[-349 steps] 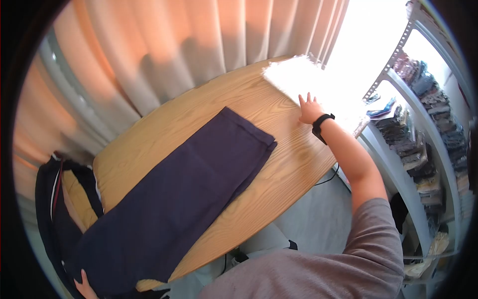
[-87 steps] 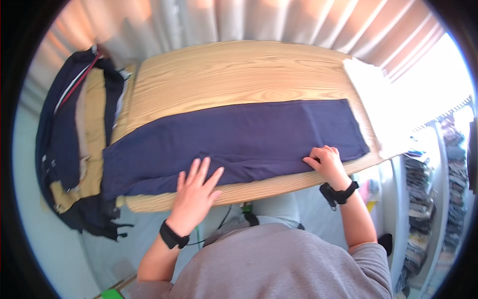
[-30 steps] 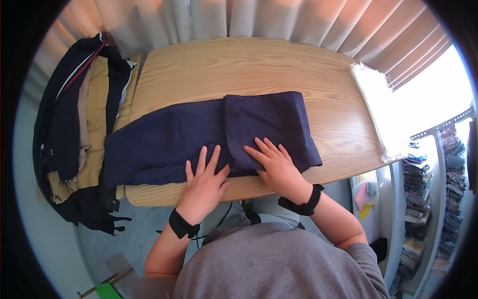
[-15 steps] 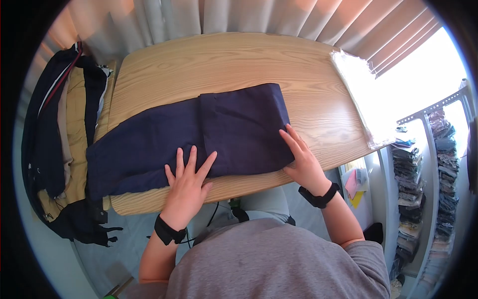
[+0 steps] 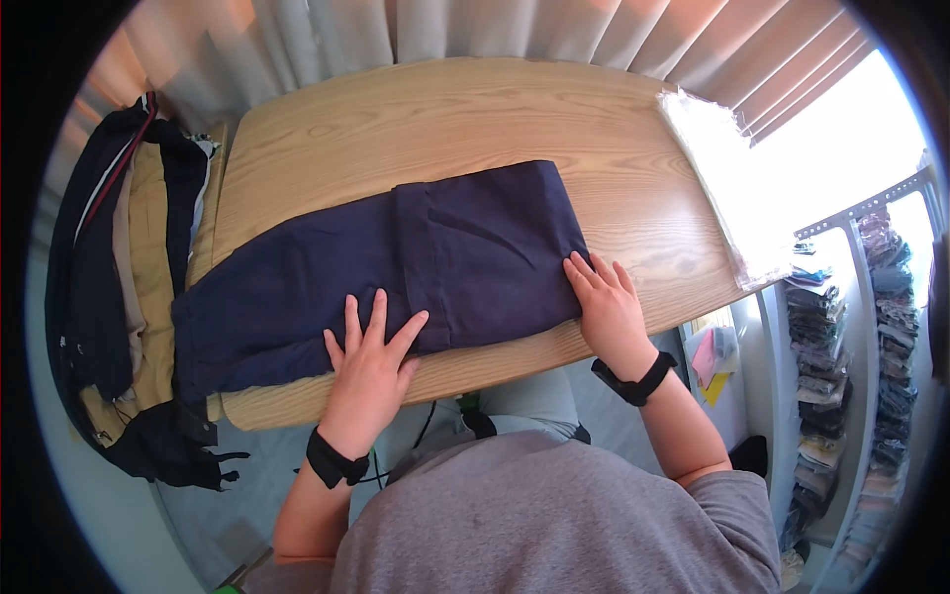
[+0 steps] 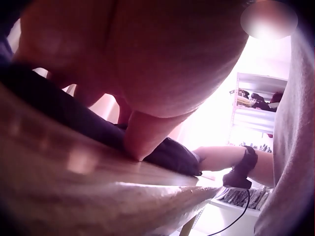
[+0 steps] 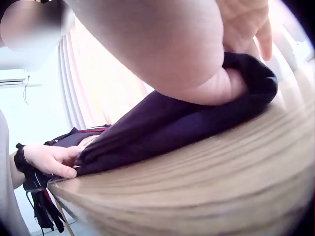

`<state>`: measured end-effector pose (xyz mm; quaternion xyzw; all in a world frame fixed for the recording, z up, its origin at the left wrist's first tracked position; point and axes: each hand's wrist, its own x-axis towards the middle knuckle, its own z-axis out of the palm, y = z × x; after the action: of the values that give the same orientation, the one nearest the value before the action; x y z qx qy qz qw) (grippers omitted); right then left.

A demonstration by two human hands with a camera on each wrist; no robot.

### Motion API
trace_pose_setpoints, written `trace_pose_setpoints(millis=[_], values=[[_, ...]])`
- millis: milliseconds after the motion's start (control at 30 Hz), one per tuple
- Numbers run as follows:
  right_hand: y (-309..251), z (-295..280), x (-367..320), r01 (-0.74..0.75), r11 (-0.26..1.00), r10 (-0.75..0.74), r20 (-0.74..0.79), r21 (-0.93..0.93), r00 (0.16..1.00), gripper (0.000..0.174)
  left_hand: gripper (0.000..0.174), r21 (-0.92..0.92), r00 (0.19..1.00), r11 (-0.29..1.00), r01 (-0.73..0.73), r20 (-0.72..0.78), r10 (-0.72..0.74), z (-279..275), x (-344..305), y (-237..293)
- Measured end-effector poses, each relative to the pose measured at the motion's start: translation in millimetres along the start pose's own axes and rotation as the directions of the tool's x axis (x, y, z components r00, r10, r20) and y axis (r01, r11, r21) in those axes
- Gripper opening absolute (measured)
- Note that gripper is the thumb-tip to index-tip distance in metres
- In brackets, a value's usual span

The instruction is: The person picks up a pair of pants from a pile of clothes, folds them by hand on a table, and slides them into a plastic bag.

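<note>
Dark navy trousers point(image 5: 297, 257) lie lengthwise along the wooden table, their leg end doubled back to the left over the upper part. My left hand point(image 5: 366, 371) rests with spread fingers on the near edge of the cloth, just left of the hems; its thumb touches the tabletop in the left wrist view. At the right-hand crease is my right hand point(image 5: 609, 312), fingers lying along the fold. The right wrist view shows its thumb point(image 7: 231, 83) tucked inside the open side of the fold, the fingers outside, so it pinches the navy cloth point(image 7: 162, 123).
More clothes, navy and tan with a striped band, form a pile point(image 5: 148, 267) at the table's left end. Shiny white plastic packaging point(image 5: 708, 178) lies at the right end. Shelves of bagged garments point(image 5: 821, 396) stand to the right, a curtain point(image 5: 475, 30) behind the wooden table point(image 5: 633, 198).
The trouser legs, stretched out long earlier, are now folded over leftward. My right hand has slid from the top of the folded part to its right crease. The left hand stays near the front edge.
</note>
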<state>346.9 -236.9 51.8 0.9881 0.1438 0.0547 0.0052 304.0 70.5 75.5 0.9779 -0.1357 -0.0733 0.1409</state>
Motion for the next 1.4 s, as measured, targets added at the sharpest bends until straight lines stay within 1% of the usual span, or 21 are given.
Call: trace_pose_setpoints(millis=[133, 200, 233, 300, 333, 433, 467, 533, 600, 667, 733, 800, 867, 1000, 1133, 1200, 1233, 1267, 1300, 1333, 1400], values=[[4, -12, 5, 0.012, 0.996, -0.015, 0.035, 0.087, 0.999, 0.073, 0.053, 0.0, 1.0, 1.0, -0.007, -0.025, 0.007, 3, 1, -1], [8, -17, 8, 0.132, 0.991, -0.133, 0.109, 0.019, 0.985, 0.067, 0.053, 0.007, 0.999, 1.0, -0.009, -0.041, 0.009, 4, -1, -1], [11, -18, 10, 0.142, 0.989, -0.144, 0.11, 0.026, 0.983, 0.067, 0.053, 0.011, 0.999, 1.0, -0.015, -0.041, 0.016, 4, -1, -1], [18, -22, 15, 0.133, 0.969, -0.169, 0.163, 0.21, 0.972, 0.07, 0.055, 0.008, 1.0, 1.0, 0.003, -0.013, -0.003, 3, 1, -1], [20, -23, 16, 0.149, 0.964, -0.185, 0.155, 0.219, 0.97, 0.07, 0.055, 0.018, 0.999, 1.0, -0.012, -0.03, 0.012, 7, 0, -3], [15, -26, 18, 0.171, 0.985, -0.173, 0.165, 0.029, 0.971, 0.072, 0.056, 0.014, 0.998, 1.0, -0.013, -0.056, 0.014, 10, 1, -3], [12, -19, 16, 0.147, 0.984, -0.133, 0.137, -0.101, 0.982, 0.071, 0.056, 0.022, 0.998, 1.0, 0.02, -0.062, -0.018, 11, 0, -3], [-4, -26, 16, 0.119, 0.967, -0.105, 0.073, -0.224, 0.992, 0.069, 0.056, -0.001, 0.998, 1.0, -0.022, -0.057, 0.022, 10, 0, -4], [-29, -43, 16, 0.174, 0.968, -0.166, 0.062, -0.182, 0.984, 0.068, 0.058, -0.011, 0.998, 0.999, -0.033, -0.055, 0.033, 11, -1, -6], [-56, -51, 12, 0.311, 0.949, -0.315, 0.086, 0.05, 0.945, 0.066, 0.059, -0.024, 0.997, 0.999, -0.036, -0.062, 0.034, 12, -1, -6], [-89, -50, 11, 0.378, 0.881, -0.403, 0.036, 0.286, 0.914, 0.065, 0.062, -0.011, 0.998, 0.999, -0.034, -0.052, 0.034, 10, -3, -6], [-117, -34, 17, 0.321, 0.848, -0.348, -0.014, 0.421, 0.937, 0.064, 0.068, -0.026, 0.997, 0.999, -0.022, -0.076, 0.02, 10, -3, -5], [-129, -13, 25, 0.319, 0.903, -0.318, -0.053, 0.289, 0.947, 0.065, 0.07, -0.036, 0.996, 0.999, -0.02, -0.093, 0.016, 12, -2, -6], [-129, -5, 28, 0.309, 0.915, -0.306, -0.056, 0.26, 0.951, 0.066, 0.075, -0.013, 0.996, 1.0, -0.021, -0.092, 0.02, 9, -3, -5], [-120, -4, 30, 0.261, 0.862, -0.272, -0.037, 0.434, 0.961, 0.062, 0.073, -0.026, 0.997, 0.999, -0.018, -0.081, 0.016, 9, -3, -5], [-115, -3, 33, 0.251, 0.795, -0.276, -0.039, 0.552, 0.96, 0.059, 0.07, -0.03, 0.997, 0.999, -0.018, -0.07, 0.016, 7, -2, -5], [-111, -6, 34, 0.202, 0.715, -0.199, -0.082, 0.669, 0.977, 0.047, 0.069, -0.026, 0.998, 0.999, -0.018, -0.066, 0.016, 8, -2, -5], [-103, -28, 38, 0.194, 0.725, -0.188, -0.081, 0.66, 0.979, 0.047, 0.068, -0.023, 0.998, 1.0, -0.017, -0.063, 0.015, 8, -2, -5], [-92, -62, 43, -0.069, 0.698, -0.027, 0.123, 0.713, 0.992, 0.038, 0.067, -0.027, 0.999, 1.0, -0.006, -0.051, 0.004, 8, -2, -4], [-76, -82, 45, -0.33, 0.624, 0.12, 0.33, 0.708, 0.936, 0.03, 0.067, -0.034, 0.998, 0.999, -0.019, -0.053, 0.017, 7, -1, -4], [-5, -67, 30, -0.108, 0.754, 0.144, -0.003, 0.648, 0.99, 0.022, 0.068, -0.031, 1.0, 0.999, 0.01, -0.029, -0.011, 7, -1, -3]])
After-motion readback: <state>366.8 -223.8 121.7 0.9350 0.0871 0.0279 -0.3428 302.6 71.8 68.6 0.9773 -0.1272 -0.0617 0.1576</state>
